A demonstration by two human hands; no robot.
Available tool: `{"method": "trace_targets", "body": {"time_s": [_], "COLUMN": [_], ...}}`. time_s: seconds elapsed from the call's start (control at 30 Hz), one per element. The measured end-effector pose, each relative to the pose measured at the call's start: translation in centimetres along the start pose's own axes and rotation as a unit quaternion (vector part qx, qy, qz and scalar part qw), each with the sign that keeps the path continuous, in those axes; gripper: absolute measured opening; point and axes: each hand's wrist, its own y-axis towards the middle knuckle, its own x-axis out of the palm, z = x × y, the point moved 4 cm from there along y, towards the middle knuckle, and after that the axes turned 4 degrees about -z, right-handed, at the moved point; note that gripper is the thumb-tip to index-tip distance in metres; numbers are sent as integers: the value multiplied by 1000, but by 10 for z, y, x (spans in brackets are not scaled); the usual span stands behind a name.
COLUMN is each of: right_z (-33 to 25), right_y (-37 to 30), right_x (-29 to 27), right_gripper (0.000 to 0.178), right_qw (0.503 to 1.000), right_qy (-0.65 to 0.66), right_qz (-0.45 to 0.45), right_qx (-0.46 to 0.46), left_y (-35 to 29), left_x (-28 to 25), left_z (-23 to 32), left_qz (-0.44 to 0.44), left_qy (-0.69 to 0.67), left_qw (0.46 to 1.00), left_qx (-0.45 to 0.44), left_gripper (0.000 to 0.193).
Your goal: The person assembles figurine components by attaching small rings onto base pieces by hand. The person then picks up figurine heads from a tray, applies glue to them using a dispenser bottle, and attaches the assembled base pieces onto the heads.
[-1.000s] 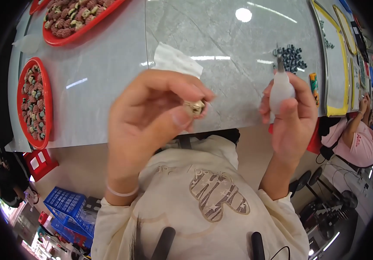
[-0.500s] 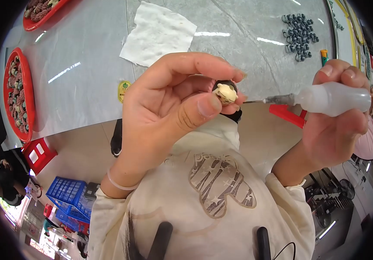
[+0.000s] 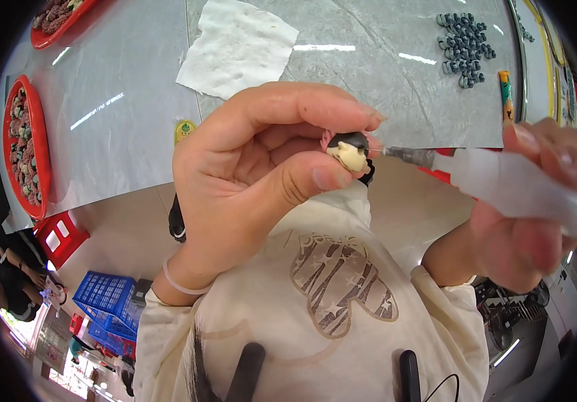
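Between the thumb and fingertips of my left hand (image 3: 235,161) is a small figurine head (image 3: 350,155), with a cream front, a dark top and some pink at its left side. My right hand (image 3: 526,248) grips a translucent white squeeze bottle (image 3: 502,179), slanted with its body lower at the right. Its grey needle nozzle (image 3: 410,156) points left, and the thin tip reaches the right side of the head; whether it touches, I cannot tell. Motion blurs the bottle and right fingers.
On the grey table (image 3: 127,80) lie a white cloth (image 3: 238,50), a yellow-green label (image 3: 184,129) and a cluster of small dark pieces (image 3: 464,48). A red tray (image 3: 46,161) of small pieces stands at the left, another at the far left. Blue crates (image 3: 104,298) are on the floor.
The bottle has tilted, its body dropping and its nozzle coming closer to the head. My left hand has shifted slightly left, and the head has turned a little between its fingers.
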Motion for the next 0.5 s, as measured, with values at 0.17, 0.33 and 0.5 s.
{"method": "trace_targets", "body": {"time_s": [0.17, 0.33, 0.5], "right_z": [-7, -9, -6], "right_y": [-5, -4, -8], "right_x": [6, 13, 2], "right_gripper": [60, 59, 54], "right_qw": [998, 999, 991], "right_qy": [-47, -29, -12], "right_qz": [-22, 42, 135], "right_qx": [26, 3, 0], "left_y": [-1, 2, 3], "left_x": [-1, -1, -1], "left_z": [0, 1, 3], "left_qz": [-10, -33, -29], "left_qy": [-4, 0, -19], "left_qw": [1000, 999, 999], "left_qx": [-4, 8, 9], "left_gripper": [35, 34, 31]}}
